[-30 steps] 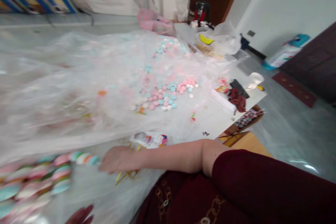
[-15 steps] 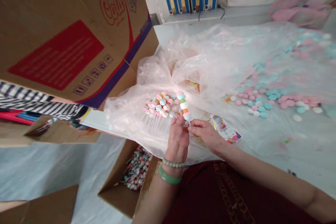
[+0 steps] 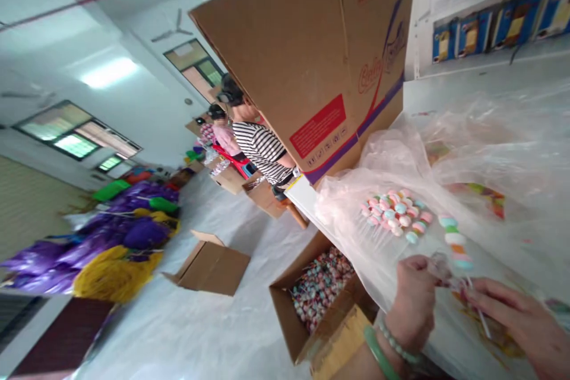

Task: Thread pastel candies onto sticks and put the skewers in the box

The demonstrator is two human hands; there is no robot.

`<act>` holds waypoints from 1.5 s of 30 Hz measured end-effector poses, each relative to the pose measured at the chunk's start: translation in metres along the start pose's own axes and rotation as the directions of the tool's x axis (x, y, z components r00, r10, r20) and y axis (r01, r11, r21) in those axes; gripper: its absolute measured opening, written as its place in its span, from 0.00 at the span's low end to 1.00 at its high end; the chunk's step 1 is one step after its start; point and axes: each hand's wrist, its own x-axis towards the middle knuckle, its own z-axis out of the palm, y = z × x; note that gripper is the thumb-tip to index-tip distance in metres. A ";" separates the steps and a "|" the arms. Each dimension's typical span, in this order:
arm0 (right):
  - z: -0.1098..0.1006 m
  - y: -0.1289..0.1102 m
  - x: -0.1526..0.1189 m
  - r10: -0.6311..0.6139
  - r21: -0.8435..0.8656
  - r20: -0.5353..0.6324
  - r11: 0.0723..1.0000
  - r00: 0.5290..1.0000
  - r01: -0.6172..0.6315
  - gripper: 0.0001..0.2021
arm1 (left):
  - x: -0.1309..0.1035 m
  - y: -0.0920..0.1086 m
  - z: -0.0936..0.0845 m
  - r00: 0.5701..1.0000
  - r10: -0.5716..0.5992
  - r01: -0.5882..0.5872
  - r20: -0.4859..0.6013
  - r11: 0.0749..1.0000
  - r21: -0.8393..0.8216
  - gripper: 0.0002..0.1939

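My left hand (image 3: 413,292), with a beaded bracelet and a green bangle at its wrist, is closed in a pinch on a crumpled clear plastic wrapper (image 3: 440,266). My right hand (image 3: 512,312) pinches the white stick of a marshmallow skewer (image 3: 456,240), whose pastel pieces stand above the fingers. Part of the clear plastic reaches toward the right fingers. Beyond my hands, a pile of similar marshmallow skewers (image 3: 394,214) lies on the plastic sheet (image 3: 332,199), their sticks toward me.
An open carton (image 3: 285,303) full of skewers stands below the table edge at left. A large cardboard box (image 3: 289,53) rises at the table's far left corner. Another open box (image 3: 218,264) sits on the floor. Co-workers, one in a striped shirt (image 3: 258,145), are beyond it.
The view has swung left, bringing the room and floor in. My left hand has shifted away from the skewer's base and draws clear plastic to the left; my right hand keeps the stick.
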 end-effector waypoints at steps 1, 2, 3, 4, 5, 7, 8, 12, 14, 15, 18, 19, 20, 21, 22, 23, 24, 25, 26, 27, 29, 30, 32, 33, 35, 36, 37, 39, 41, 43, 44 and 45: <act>0.004 0.000 0.000 0.013 -0.001 0.038 1.000 0.999 -0.013 0.13 | -0.001 0.001 -0.001 0.999 0.015 -0.017 -0.047 0.999 -0.031 0.13; 0.007 -0.001 -0.001 0.035 -0.004 0.083 0.999 0.996 -0.035 0.13 | -0.001 0.002 -0.002 0.996 0.023 -0.027 -0.084 0.998 -0.051 0.13; 0.009 -0.003 -0.002 0.052 -0.008 0.120 0.999 0.991 -0.052 0.14 | -0.002 0.003 -0.003 0.994 0.031 -0.037 -0.108 0.997 -0.062 0.13; 0.011 -0.007 -0.003 0.048 -0.012 0.121 0.999 0.992 -0.047 0.14 | -0.004 0.004 -0.003 0.993 0.037 -0.045 -0.110 0.997 -0.063 0.14; 0.012 -0.010 -0.004 0.040 -0.018 0.108 0.999 0.993 -0.038 0.14 | -0.005 0.005 -0.004 0.995 0.032 -0.038 -0.091 0.997 -0.062 0.14; 0.013 -0.018 -0.006 0.015 -0.025 0.054 1.000 0.998 -0.014 0.13 | -0.008 0.006 -0.005 1.000 -0.010 0.010 -0.007 0.999 -0.053 0.16; 0.013 -0.022 -0.007 -0.003 -0.031 0.060 1.000 0.998 0.005 0.13 | -0.009 0.007 -0.006 0.998 -0.057 0.059 0.035 0.995 -0.086 0.17; 0.010 -0.028 -0.002 -0.020 -0.011 0.055 1.000 0.998 0.020 0.13 | 0.002 0.003 -0.013 0.984 -0.150 0.165 0.098 0.973 -0.164 0.16; 0.003 -0.029 -0.001 0.026 0.025 0.092 0.999 0.995 -0.028 0.12 | 0.013 0.001 -0.016 0.978 -0.187 0.204 0.091 0.948 -0.246 0.13; -0.001 -0.030 -0.003 0.031 0.025 0.093 0.999 0.995 -0.033 0.11 | 0.018 0.002 -0.018 0.975 -0.214 0.223 0.064 0.928 -0.298 0.10; -0.019 -0.031 -0.018 -0.002 -0.058 0.068 0.998 0.998 0.006 0.12 | 0.026 0.012 -0.022 0.948 -0.316 0.269 -0.040 0.861 -0.431 0.05; -0.025 -0.030 -0.025 -0.014 -0.100 0.054 0.995 0.998 0.019 0.13 | 0.027 0.016 -0.023 0.935 -0.347 0.277 -0.067 0.838 -0.471 0.05; -0.030 -0.029 -0.031 -0.021 -0.144 0.041 0.989 0.999 0.027 0.13 | 0.028 0.020 -0.024 0.924 -0.374 0.283 -0.086 0.815 -0.506 0.06; -0.035 -0.026 -0.037 -0.022 -0.182 0.032 0.983 0.999 0.028 0.12 | 0.029 0.024 -0.025 0.912 -0.397 0.288 -0.100 0.796 -0.533 0.07; -0.038 -0.024 -0.043 -0.024 -0.221 0.033 0.975 0.999 0.030 0.12 | 0.029 0.028 -0.026 0.902 -0.419 0.296 -0.108 0.780 -0.551 0.08; -0.039 -0.022 -0.048 -0.028 -0.256 0.038 0.966 0.999 0.037 0.12 | 0.030 0.031 -0.027 0.894 -0.436 0.307 -0.108 0.769 -0.561 0.08; -0.039 -0.020 -0.052 -0.035 -0.286 0.045 0.957 0.998 0.046 0.12 | 0.031 0.032 -0.028 0.889 -0.446 0.314 -0.105 0.761 -0.568 0.08; -0.038 -0.018 -0.055 -0.045 -0.314 0.051 0.948 0.998 0.059 0.12 | 0.031 0.034 -0.028 0.887 -0.450 0.319 -0.098 0.754 -0.575 0.09; -0.036 -0.017 -0.058 -0.058 -0.339 0.054 0.938 0.997 0.073 0.12 | 0.031 0.034 -0.029 0.889 -0.450 0.322 -0.087 0.747 -0.581 0.09; -0.034 -0.016 -0.059 -0.072 -0.362 0.054 0.928 0.996 0.087 0.12 | 0.031 0.034 -0.029 0.890 -0.450 0.325 -0.074 0.740 -0.589 0.09; -0.031 -0.015 -0.060 -0.107 -0.420 0.049 0.900 0.993 0.118 0.12 | 0.030 0.034 -0.030 0.895 -0.444 0.331 -0.048 0.731 -0.597 0.09; -0.031 -0.014 -0.060 -0.133 -0.462 0.051 0.875 0.990 0.142 0.13 | 0.029 0.033 -0.031 0.898 -0.438 0.331 -0.039 0.733 -0.594 0.09; -0.032 -0.012 -0.060 -0.221 -0.576 0.063 0.789 0.973 0.216 0.13 | 0.029 0.032 -0.033 0.911 -0.411 0.314 -0.036 0.747 -0.586 0.09; -0.033 -0.011 -0.060 -0.287 -0.640 0.071 0.722 0.955 0.265 0.13 | 0.029 0.031 -0.034 0.918 -0.395 0.295 -0.047 0.756 -0.585 0.08; -0.035 -0.008 -0.060 -0.447 -0.751 0.094 0.555 0.890 0.358 0.14 | 0.030 0.029 -0.036 0.932 -0.354 0.248 -0.074 0.775 -0.582 0.07; -0.036 -0.007 -0.060 -0.522 -0.790 0.109 0.471 0.846 0.392 0.15 | 0.030 0.027 -0.037 0.942 -0.326 0.222 -0.082 0.786 -0.577 0.07; -0.037 -0.006 -0.061 -0.583 -0.817 0.127 0.397 0.803 0.417 0.15 | 0.031 0.025 -0.038 0.950 -0.299 0.199 -0.086 0.797 -0.571 0.07; -0.037 -0.005 -0.063 -0.654 -0.843 0.170 0.291 0.737 0.453 0.15 | 0.033 0.021 -0.039 0.963 -0.254 0.163 -0.088 0.813 -0.558 0.07; -0.036 -0.006 -0.065 -0.686 -0.850 0.208 0.227 0.698 0.476 0.14 | 0.033 0.017 -0.040 0.973 -0.201 0.111 -0.112 0.835 -0.538 0.05; -0.036 -0.008 -0.067 -0.699 -0.855 0.228 0.189 0.677 0.483 0.13 | 0.032 0.013 -0.041 0.985 -0.065 -0.016 -0.160 0.888 -0.459 0.04; -0.036 -0.008 -0.068 -0.699 -0.857 0.233 0.180 0.676 0.482 0.13 | 0.031 0.011 -0.041 0.983 0.033 -0.102 -0.178 0.913 -0.394 0.05; -0.036 -0.008 -0.069 -0.696 -0.860 0.234 0.177 0.679 0.479 0.12 | 0.029 0.009 -0.042 0.974 0.129 -0.185 -0.188 0.928 -0.322 0.06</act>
